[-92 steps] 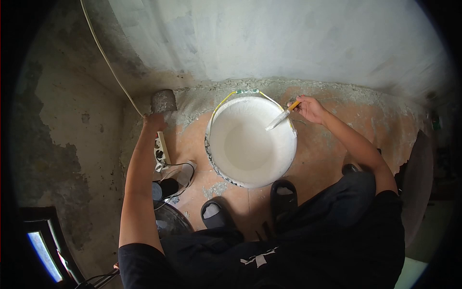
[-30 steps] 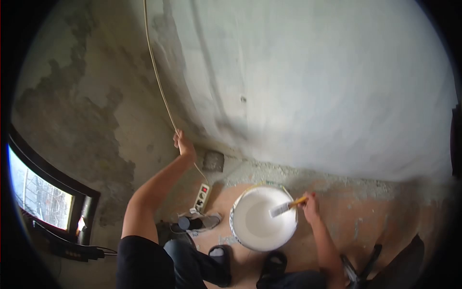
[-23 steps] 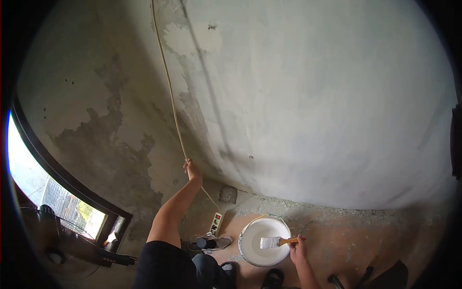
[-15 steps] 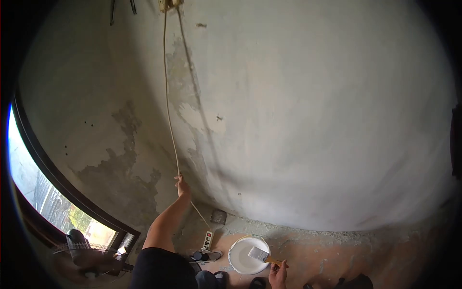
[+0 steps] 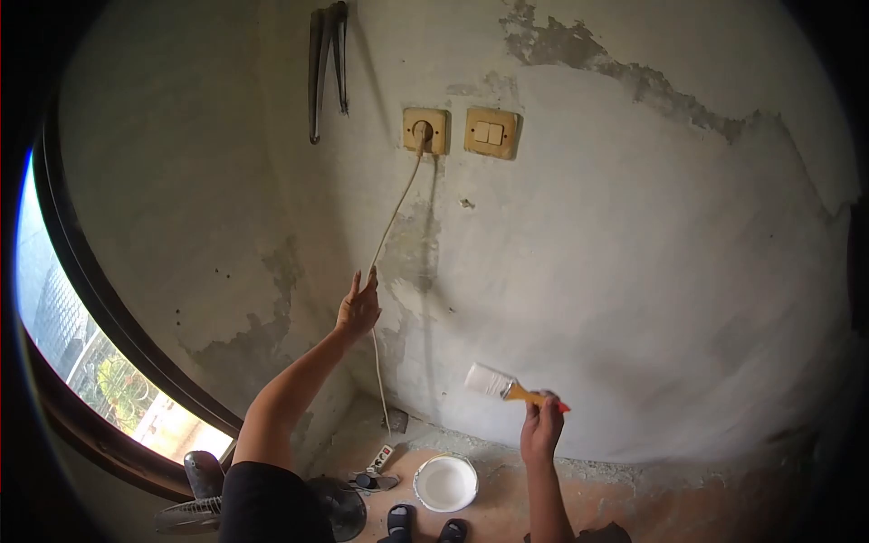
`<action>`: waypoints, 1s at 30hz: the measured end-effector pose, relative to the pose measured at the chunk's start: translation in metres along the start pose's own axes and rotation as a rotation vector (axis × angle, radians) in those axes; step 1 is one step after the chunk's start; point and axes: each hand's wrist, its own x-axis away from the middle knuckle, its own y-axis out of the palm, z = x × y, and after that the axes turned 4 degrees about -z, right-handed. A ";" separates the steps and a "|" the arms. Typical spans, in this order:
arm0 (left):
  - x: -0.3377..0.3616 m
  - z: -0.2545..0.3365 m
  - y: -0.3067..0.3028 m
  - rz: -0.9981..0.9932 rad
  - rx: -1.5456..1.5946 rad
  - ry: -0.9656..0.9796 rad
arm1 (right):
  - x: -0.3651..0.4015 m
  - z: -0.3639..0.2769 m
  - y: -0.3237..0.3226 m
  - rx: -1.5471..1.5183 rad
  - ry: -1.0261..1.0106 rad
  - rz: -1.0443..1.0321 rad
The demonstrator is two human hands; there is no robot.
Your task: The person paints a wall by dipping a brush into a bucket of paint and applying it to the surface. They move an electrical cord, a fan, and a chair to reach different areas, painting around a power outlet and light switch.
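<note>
In my raised right hand point(image 5: 541, 427) is a paintbrush point(image 5: 514, 390) with an orange handle and a red tip. Its white-coated bristles point left, just in front of the wall. My left hand point(image 5: 359, 305) holds the pale power cord point(image 5: 395, 215) partway down, bending it to the left, with some fingers raised. The cord runs from a yellowed wall socket point(image 5: 425, 132) above to a power strip point(image 5: 382, 456) on the floor. A white bucket point(image 5: 422, 496) with white contents stands on the floor below, between my arms.
A light switch point(image 5: 491, 133) sits beside the socket, and a dark metal bracket point(image 5: 317, 77) hangs at upper left. Grey patches point(image 5: 561, 43) mark the wall point(image 5: 652, 253). A fan point(image 5: 195, 511) stands lower left near the window point(image 5: 86, 335). My sandals point(image 5: 400, 521) are below the bucket.
My view has tilted up, bringing the socket and switch fully into sight. The paintbrush has risen from inside the bucket to the wall. My left hand now draws the cord sideways.
</note>
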 end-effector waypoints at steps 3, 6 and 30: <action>-0.014 -0.021 0.002 0.323 0.021 -0.069 | -0.038 -0.020 0.088 0.301 -0.237 -0.158; -0.021 -0.032 0.014 0.540 0.256 -0.053 | -0.063 -0.023 0.149 0.564 -0.481 -0.345; -0.024 -0.119 0.006 0.630 1.712 -0.140 | -0.169 0.067 0.243 1.730 -1.791 -0.798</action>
